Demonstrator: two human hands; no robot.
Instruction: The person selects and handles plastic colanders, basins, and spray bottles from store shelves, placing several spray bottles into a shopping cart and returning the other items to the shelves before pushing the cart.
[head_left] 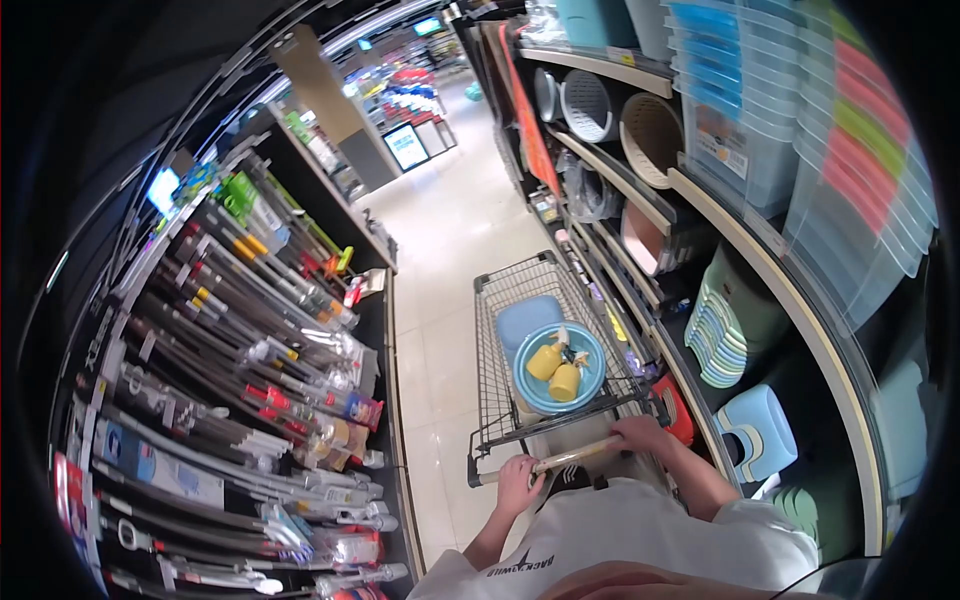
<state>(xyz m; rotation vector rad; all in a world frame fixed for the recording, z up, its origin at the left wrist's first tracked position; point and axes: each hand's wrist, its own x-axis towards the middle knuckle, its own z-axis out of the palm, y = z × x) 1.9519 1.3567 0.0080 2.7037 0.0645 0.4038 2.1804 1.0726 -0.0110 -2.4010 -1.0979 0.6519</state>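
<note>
My left hand [518, 485] is closed around the near end of a shopping cart's handle [578, 456]. Farther along the same bar, my right hand [642, 436] has its fingers wrapped over it. In front of me is the wire shopping cart [484, 350], holding a round light-blue basin [519, 388]. Two yellow spray bottles [544, 362] lie inside the basin, their nozzles close together. Behind the basin sits a flat-topped blue plastic piece [528, 318], partly covered by it; its kind is unclear.
Mops and long-handled cleaning tools [270, 330] line the left rack. Along the right, shelves hold clear storage boxes [720, 110], laundry baskets [588, 105] and blue plastic stools [768, 432], close beside the cart. The tiled floor [450, 230] runs ahead toward a lit sign [406, 147].
</note>
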